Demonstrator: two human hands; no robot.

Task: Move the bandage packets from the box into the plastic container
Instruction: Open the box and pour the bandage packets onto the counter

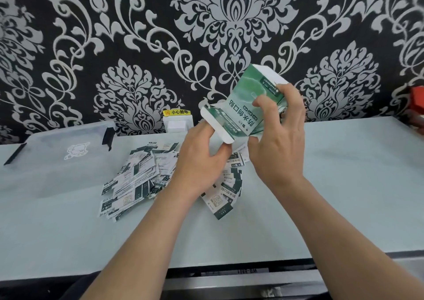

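A green and white bandage box [246, 105] is tilted above the table with its open flap end pointing down and left. My right hand [278, 136] grips the box from the right side. My left hand [202, 162] is under the open end, fingers curled at the flap. Several bandage packets [140, 175] lie in a loose heap on the pale table, and more packets [226, 191] lie below my hands. A clear plastic container [62, 159] with black clips and a sticker on its lid stands at the left.
A white wall socket with a yellow warning label [177, 120] sits at the back of the table [344, 185]. A red object [417, 102] shows at the right edge. Patterned black and silver wallpaper rises behind. The table's front edge runs below my forearms.
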